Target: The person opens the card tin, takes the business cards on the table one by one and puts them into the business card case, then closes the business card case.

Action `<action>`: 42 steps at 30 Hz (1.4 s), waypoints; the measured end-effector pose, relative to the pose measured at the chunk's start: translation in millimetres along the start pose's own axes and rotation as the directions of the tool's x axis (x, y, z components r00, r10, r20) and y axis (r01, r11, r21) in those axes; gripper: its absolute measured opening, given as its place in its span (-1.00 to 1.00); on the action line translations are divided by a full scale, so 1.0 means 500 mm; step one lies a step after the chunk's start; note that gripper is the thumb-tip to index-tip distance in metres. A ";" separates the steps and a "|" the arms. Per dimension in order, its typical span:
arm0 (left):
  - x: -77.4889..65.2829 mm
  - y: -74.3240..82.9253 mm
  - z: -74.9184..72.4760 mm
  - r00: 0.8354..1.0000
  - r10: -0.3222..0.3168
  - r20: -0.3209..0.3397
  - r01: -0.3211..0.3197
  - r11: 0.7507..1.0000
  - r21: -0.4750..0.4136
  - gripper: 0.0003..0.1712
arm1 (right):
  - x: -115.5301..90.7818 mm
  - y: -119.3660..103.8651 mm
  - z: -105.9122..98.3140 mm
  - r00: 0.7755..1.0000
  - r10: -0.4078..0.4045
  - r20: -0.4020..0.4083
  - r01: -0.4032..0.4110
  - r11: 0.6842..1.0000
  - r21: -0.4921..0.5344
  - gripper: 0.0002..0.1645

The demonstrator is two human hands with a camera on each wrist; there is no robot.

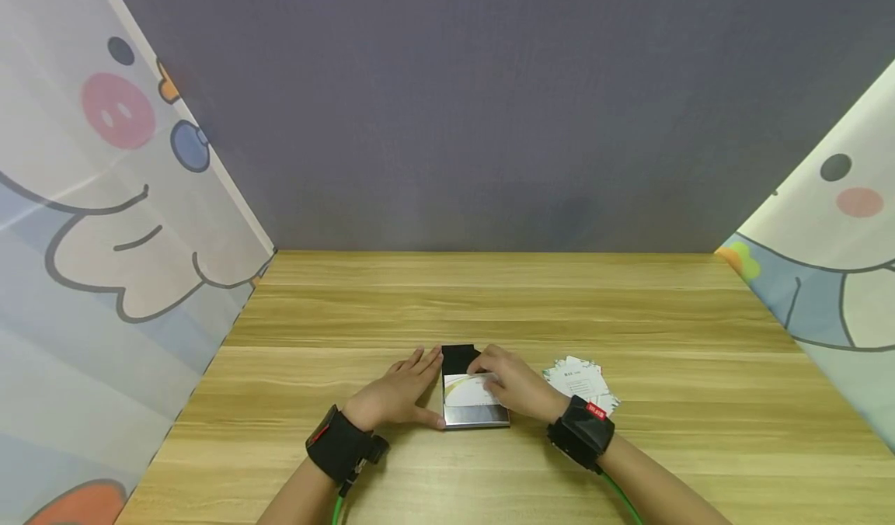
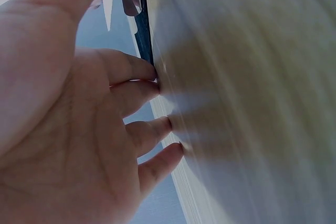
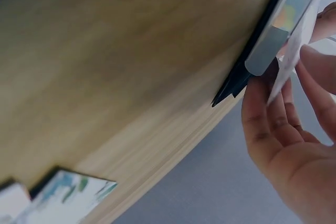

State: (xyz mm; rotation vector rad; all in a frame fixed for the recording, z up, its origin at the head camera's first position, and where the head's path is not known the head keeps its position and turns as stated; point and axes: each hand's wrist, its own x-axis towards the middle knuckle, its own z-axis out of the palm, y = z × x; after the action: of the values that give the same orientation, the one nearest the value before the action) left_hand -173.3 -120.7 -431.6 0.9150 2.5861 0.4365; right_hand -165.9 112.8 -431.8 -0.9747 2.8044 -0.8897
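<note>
Screened booth: wooden table [image 1: 699, 315], grey panel [image 1: 447, 106], cartoon-print sheets [image 1: 42, 121]

Free passage on the pale wood-grain bench [image 1: 336, 300] lies along its far edge, bounded behind by an upright dark-grey panel [image 1: 447, 121], and along its left and right edges, flanked by cartoon-printed panels [image 1: 105, 354]. At mid-bench, the flat black-and-silver metal case [image 1: 475, 416] is obstructed on its left side by the bare left hand [image 1: 395, 393] and on its right by the bare right hand [image 1: 517, 381]; the pile of white leaf-printed cards [image 1: 579, 375] narrows approach from the right edge.
</note>
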 end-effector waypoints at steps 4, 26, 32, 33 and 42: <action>0.001 0.000 -0.001 1.000 0.001 -0.001 -0.001 1.000 0.007 0.16 | -0.002 -0.001 -0.002 0.999 -0.005 0.049 0.005 1.000 -0.002 -0.71; -0.002 0.005 -0.006 1.000 0.003 0.004 -0.003 1.000 0.018 0.16 | -0.053 0.029 -0.041 0.996 0.087 0.013 -0.088 0.996 0.005 -0.67; -0.001 0.005 -0.004 1.000 0.001 0.005 -0.001 1.000 0.027 0.17 | -0.083 0.059 -0.058 0.989 0.143 -0.027 -0.144 0.990 -0.013 -0.63; -0.001 0.005 -0.004 1.000 0.001 0.004 -0.001 1.000 0.027 0.17 | -0.088 0.063 -0.061 0.987 0.158 -0.034 -0.159 0.987 -0.022 -0.63; -0.002 0.003 -0.001 1.000 0.010 -0.005 -0.010 1.000 0.024 0.16 | -0.127 0.102 -0.085 0.966 0.252 -0.054 -0.253 0.967 -0.015 -0.57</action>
State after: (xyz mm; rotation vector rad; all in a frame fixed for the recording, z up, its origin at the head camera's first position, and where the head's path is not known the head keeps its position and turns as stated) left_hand -172.0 -120.2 -430.1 0.9366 2.5978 0.4125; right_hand -152.8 203.7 -432.7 -0.5833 2.8986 -0.8633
